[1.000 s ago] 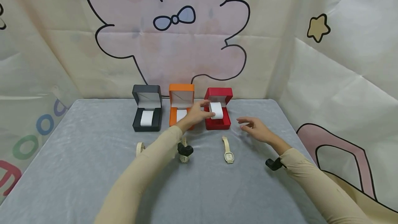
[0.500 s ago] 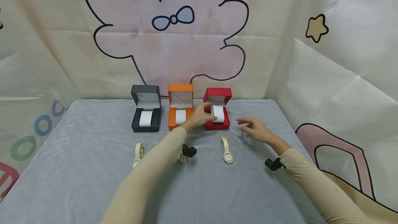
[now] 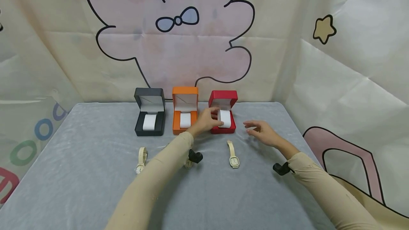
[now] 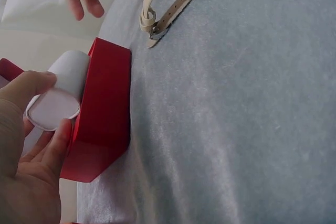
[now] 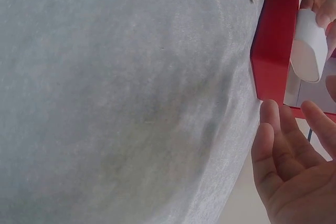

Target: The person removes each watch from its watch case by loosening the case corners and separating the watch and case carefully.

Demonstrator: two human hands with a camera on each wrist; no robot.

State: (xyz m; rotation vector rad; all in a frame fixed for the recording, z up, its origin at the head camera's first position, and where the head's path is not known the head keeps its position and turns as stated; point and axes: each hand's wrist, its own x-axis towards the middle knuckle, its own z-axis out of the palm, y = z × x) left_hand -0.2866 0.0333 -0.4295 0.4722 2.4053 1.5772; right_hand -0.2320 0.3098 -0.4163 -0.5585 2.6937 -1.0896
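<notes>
My left hand (image 3: pixel 204 120) pinches the near end of a white watch cushion (image 3: pixel 225 119), thumb above and fingers beneath it, as the left wrist view shows. The cushion sits tilted partly inside the open red watch box (image 4: pixel 107 111), its upper part standing above the rim. To the right of that box, my right hand (image 3: pixel 263 133) hovers with relaxed fingers and holds nothing. In the right wrist view its fingertips appear close to the box's corner. A cream-strapped watch (image 3: pixel 234 159) lies on the table in front of the red box.
An orange watch box (image 3: pixel 185 91) and a dark grey watch box (image 3: pixel 148 92) stand open to the left, each with a white cushion inside. One watch (image 3: pixel 140 162) lies at the left; another watch (image 3: pixel 189 164) is partly hidden by my left arm. A grey cloth (image 3: pixel 255 194) covers the table.
My left hand has lowered the white cushion toward the red box's base. The head view has shifted slightly, and the left watch shows more fully. The right hand stays nearly still.
</notes>
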